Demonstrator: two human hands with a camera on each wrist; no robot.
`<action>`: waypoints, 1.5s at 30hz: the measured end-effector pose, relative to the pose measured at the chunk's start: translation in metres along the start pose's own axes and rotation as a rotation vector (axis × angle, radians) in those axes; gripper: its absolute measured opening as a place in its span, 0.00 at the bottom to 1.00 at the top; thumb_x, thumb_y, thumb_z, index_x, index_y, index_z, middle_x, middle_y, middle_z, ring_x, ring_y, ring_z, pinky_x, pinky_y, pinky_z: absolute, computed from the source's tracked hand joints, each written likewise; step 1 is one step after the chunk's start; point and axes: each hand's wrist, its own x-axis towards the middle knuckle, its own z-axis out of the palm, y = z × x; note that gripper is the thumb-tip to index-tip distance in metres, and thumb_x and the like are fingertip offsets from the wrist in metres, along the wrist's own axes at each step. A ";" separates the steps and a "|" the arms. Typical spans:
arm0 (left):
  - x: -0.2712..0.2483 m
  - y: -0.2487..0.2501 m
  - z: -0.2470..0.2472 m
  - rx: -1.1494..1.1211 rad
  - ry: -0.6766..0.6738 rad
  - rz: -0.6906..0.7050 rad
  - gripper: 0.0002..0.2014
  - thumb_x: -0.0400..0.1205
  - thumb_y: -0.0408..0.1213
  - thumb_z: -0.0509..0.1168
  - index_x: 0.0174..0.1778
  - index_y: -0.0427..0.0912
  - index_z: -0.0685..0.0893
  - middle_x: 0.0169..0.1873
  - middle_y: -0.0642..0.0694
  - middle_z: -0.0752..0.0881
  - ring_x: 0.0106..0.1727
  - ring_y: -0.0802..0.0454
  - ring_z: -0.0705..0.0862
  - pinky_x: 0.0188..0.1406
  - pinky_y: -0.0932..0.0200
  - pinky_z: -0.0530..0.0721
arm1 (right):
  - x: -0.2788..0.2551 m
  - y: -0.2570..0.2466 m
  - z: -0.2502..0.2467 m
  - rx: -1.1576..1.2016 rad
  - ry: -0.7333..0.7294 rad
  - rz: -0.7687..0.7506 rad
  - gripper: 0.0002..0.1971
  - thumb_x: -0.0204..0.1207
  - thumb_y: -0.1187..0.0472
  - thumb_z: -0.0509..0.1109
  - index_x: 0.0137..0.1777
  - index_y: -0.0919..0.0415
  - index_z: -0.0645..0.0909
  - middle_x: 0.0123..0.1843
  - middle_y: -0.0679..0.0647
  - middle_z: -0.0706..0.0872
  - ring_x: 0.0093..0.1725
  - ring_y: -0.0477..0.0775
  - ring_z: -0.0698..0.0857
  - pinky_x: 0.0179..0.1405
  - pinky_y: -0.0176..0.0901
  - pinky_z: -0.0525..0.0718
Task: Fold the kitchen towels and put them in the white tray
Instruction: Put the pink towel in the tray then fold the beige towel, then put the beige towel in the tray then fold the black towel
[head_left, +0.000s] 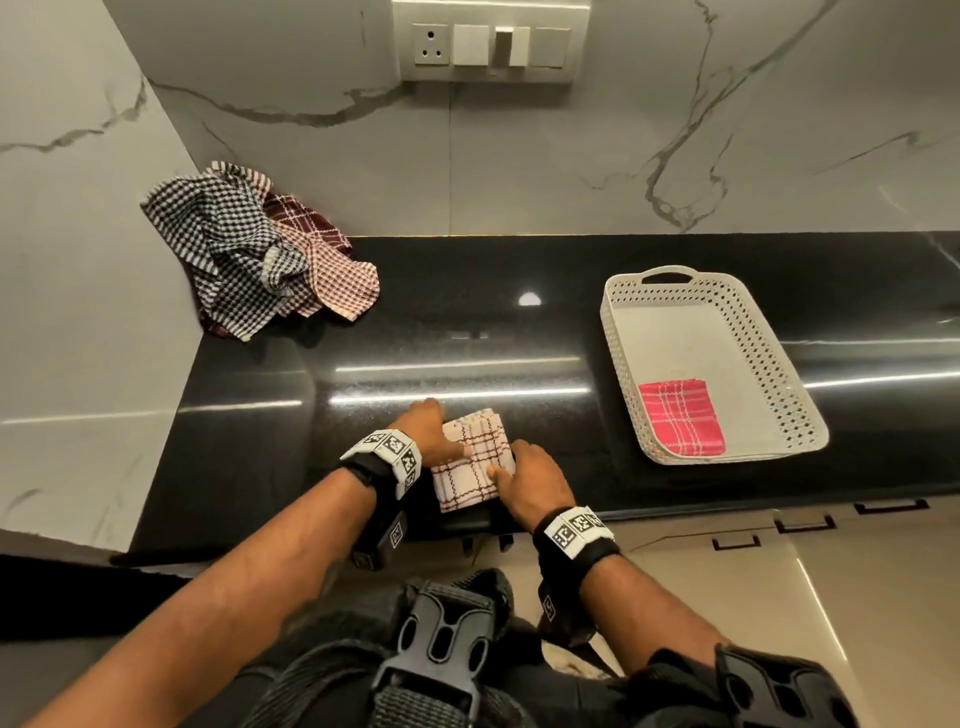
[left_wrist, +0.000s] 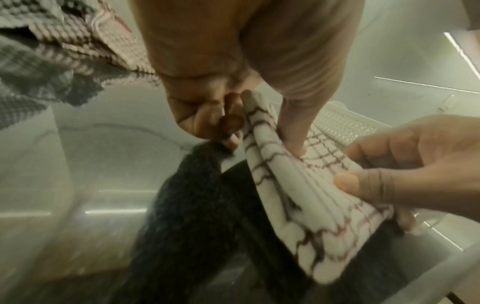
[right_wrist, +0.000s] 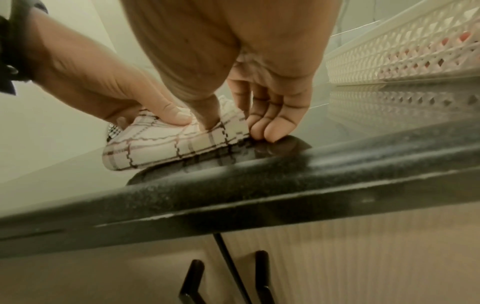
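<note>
A: Where the black worktop (head_left: 519, 332) neared its front edge, what lay there?
B: Item: folded white checked towel (head_left: 470, 462), pinched by left hand (head_left: 428, 428) and right hand (head_left: 537, 480); white tray (head_left: 779, 364) well right.

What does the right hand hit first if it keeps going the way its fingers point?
Probably the folded white plaid towel: the right hand points up-left across it, thumb already on top. Beyond lies the left hand; depth is unclear.
</note>
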 end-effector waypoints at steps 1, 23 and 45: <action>0.000 0.003 -0.003 0.016 -0.043 0.016 0.21 0.75 0.53 0.76 0.57 0.44 0.83 0.52 0.49 0.87 0.50 0.52 0.85 0.44 0.58 0.82 | 0.001 0.002 -0.003 0.029 -0.022 0.013 0.15 0.79 0.48 0.70 0.58 0.57 0.80 0.57 0.56 0.84 0.56 0.57 0.83 0.54 0.49 0.82; 0.051 0.298 0.012 0.133 -0.009 0.492 0.14 0.85 0.41 0.67 0.64 0.41 0.87 0.58 0.46 0.89 0.59 0.47 0.86 0.63 0.52 0.83 | 0.011 0.201 -0.239 0.492 0.209 0.271 0.21 0.76 0.63 0.78 0.67 0.67 0.83 0.51 0.56 0.89 0.53 0.55 0.88 0.64 0.53 0.85; 0.075 0.256 0.016 0.237 0.356 0.470 0.21 0.85 0.44 0.63 0.74 0.48 0.78 0.70 0.48 0.81 0.76 0.47 0.74 0.82 0.42 0.60 | 0.043 0.160 -0.243 -0.048 0.191 0.093 0.25 0.82 0.50 0.66 0.77 0.59 0.71 0.72 0.61 0.75 0.70 0.66 0.74 0.70 0.63 0.74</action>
